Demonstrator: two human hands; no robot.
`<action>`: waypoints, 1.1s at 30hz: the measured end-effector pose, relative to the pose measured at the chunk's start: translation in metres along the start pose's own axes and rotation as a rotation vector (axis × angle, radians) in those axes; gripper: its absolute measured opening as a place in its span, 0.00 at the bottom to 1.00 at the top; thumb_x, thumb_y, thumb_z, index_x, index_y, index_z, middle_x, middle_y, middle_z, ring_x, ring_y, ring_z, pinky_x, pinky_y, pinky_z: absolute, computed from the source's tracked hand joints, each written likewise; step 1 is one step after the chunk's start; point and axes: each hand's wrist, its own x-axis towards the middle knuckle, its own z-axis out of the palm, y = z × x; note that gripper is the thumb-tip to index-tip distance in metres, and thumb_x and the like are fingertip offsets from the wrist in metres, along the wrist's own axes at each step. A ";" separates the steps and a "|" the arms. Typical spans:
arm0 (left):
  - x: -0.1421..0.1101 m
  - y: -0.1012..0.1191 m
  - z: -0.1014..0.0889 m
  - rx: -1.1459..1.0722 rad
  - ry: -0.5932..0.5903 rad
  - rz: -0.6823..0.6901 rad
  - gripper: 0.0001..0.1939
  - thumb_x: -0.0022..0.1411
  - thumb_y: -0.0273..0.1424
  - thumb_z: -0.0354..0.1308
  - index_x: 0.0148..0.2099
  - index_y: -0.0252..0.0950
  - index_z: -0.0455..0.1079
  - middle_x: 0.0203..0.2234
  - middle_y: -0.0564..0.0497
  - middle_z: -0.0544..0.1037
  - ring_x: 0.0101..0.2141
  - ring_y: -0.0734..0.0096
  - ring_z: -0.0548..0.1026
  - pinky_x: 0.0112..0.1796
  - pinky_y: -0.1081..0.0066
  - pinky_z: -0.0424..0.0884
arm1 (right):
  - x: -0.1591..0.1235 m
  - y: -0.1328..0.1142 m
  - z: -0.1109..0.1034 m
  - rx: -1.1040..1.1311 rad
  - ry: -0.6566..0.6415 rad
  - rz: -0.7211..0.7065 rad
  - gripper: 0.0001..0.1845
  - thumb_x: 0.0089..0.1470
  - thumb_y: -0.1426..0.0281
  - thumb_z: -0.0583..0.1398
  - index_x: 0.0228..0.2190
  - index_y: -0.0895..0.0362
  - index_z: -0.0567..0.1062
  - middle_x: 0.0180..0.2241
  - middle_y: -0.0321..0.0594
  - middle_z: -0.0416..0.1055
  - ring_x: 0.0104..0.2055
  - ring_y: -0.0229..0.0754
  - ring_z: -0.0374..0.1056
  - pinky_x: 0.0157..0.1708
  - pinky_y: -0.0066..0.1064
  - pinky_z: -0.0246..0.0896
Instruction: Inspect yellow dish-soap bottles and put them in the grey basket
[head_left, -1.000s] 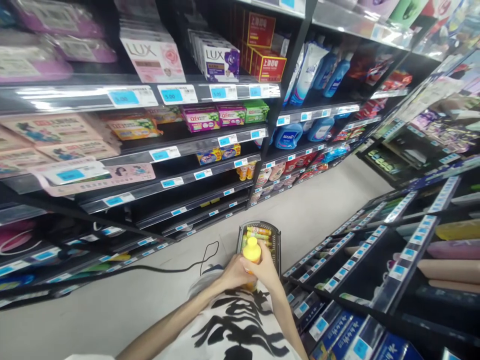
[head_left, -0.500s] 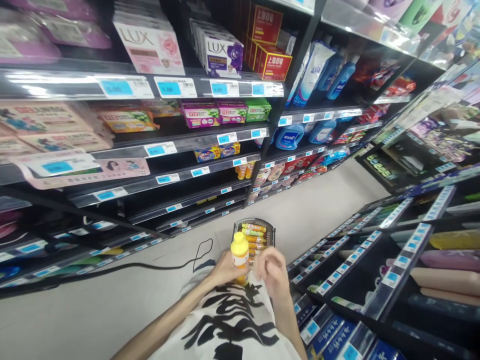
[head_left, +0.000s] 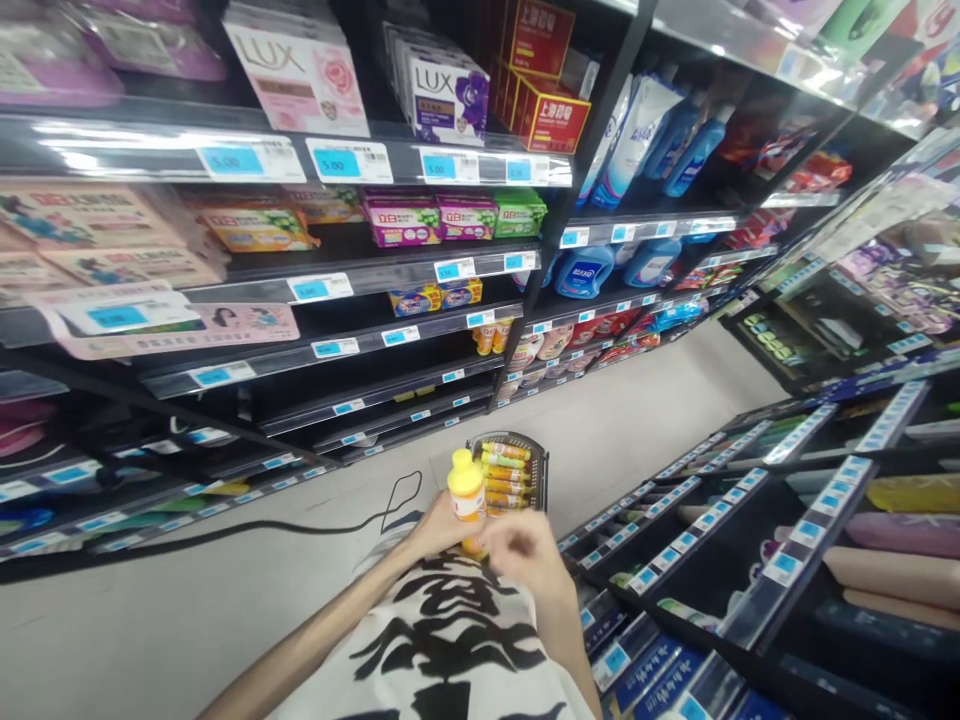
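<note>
My left hand [head_left: 442,525] is wrapped round a yellow bottle [head_left: 466,490] with a bright yellow cap and a pale label. The bottle stands roughly upright in front of my shirt. Close to its right side is my right hand [head_left: 521,548], its fingers curled and somewhat blurred. Whether it touches the bottle, or has anything in it, is hidden. Just beyond both hands, a dark shopping basket [head_left: 538,470] on the floor holds several yellow-orange bottles [head_left: 506,475] lying in a row.
Shelves of boxed soap [head_left: 450,95] and blue bottles [head_left: 585,272] rise ahead. Another shelf rack [head_left: 757,510] runs close along my right. A black cable [head_left: 300,527] trails across the pale floor [head_left: 225,620] from the left.
The bottle and my left hand have shifted slightly left. My right hand has come down and left, nearer the bottle's lower part.
</note>
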 end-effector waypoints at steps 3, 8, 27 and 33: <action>0.002 0.002 0.002 0.095 0.007 0.022 0.11 0.50 0.31 0.66 0.36 0.31 0.74 0.30 0.49 0.80 0.33 0.65 0.76 0.36 0.70 0.72 | 0.003 0.015 -0.024 0.309 0.565 -0.019 0.14 0.58 0.62 0.62 0.45 0.50 0.78 0.16 0.24 0.47 0.17 0.31 0.39 0.15 0.22 0.44; 0.001 0.003 0.003 0.155 0.001 -0.025 0.11 0.50 0.32 0.67 0.35 0.31 0.75 0.29 0.49 0.80 0.31 0.66 0.76 0.34 0.70 0.72 | -0.001 0.051 -0.072 0.570 0.678 -0.091 0.07 0.48 0.71 0.66 0.31 0.53 0.74 0.17 0.23 0.38 0.17 0.31 0.37 0.16 0.18 0.46; 0.125 -0.006 -0.050 -0.252 0.617 0.035 0.22 0.40 0.26 0.75 0.40 0.37 0.73 0.35 0.49 0.81 0.39 0.64 0.82 0.47 0.64 0.78 | -0.017 0.070 -0.091 1.503 1.045 -0.147 0.14 0.53 0.84 0.56 0.39 0.57 0.66 0.18 0.23 0.56 0.17 0.31 0.54 0.17 0.22 0.55; 0.211 -0.016 -0.085 -0.190 0.748 -0.019 0.24 0.42 0.23 0.73 0.43 0.37 0.74 0.36 0.52 0.81 0.38 0.67 0.82 0.49 0.62 0.78 | -0.004 0.086 -0.094 1.540 1.258 -0.186 0.12 0.55 0.84 0.54 0.35 0.56 0.65 0.18 0.25 0.56 0.17 0.32 0.55 0.17 0.22 0.55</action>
